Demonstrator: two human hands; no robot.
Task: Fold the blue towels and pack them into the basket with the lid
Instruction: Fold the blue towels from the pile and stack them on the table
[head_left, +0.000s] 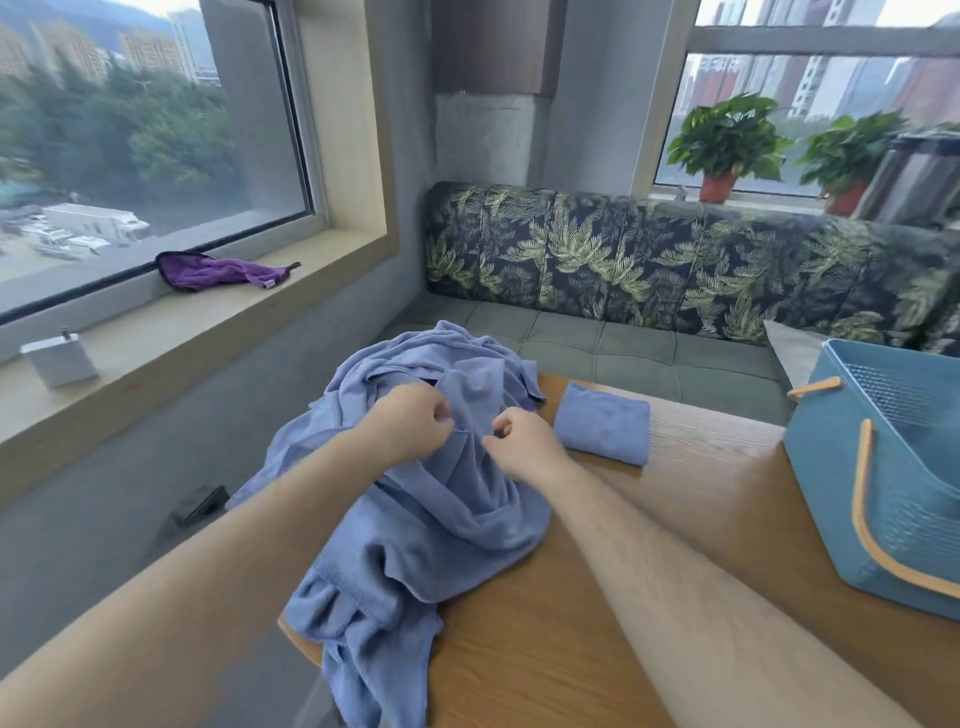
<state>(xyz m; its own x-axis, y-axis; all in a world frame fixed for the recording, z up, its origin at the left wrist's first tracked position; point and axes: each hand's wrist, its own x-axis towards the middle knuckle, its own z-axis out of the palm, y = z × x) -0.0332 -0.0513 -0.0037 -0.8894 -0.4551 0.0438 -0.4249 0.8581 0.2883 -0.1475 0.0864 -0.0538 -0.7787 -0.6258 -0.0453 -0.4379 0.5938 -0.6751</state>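
Table: wooden top, the landmark for every line below.
Towel heap: a crumpled blue pile on the table's left side, with its lower end hanging over the table's near-left edge. How many towels are in it cannot be told.
Handling: the cloth looks soft, light and limp. It should drape and cling to its neighbours instead of holding a shape, so it is best taken at a hem or corner, never mid-panel, or 1 lift will likely drag the rest along.
Basket: blue, with tan handles, open-topped at the table's right side. No lid shows.
Folded towel: 1 neat blue rectangle lying flat near the table's far edge, not yet packed.
Left hand: above the table's left part at the top of the pile, knuckles up, forearm stretched forward. The fingers are curled and pinch a raised fold.
Right hand: just beside it — fingers curled in, thumb and forefinger nipping the same ridge of cloth.
Stage: likely hunting for an edge — most folding remains.
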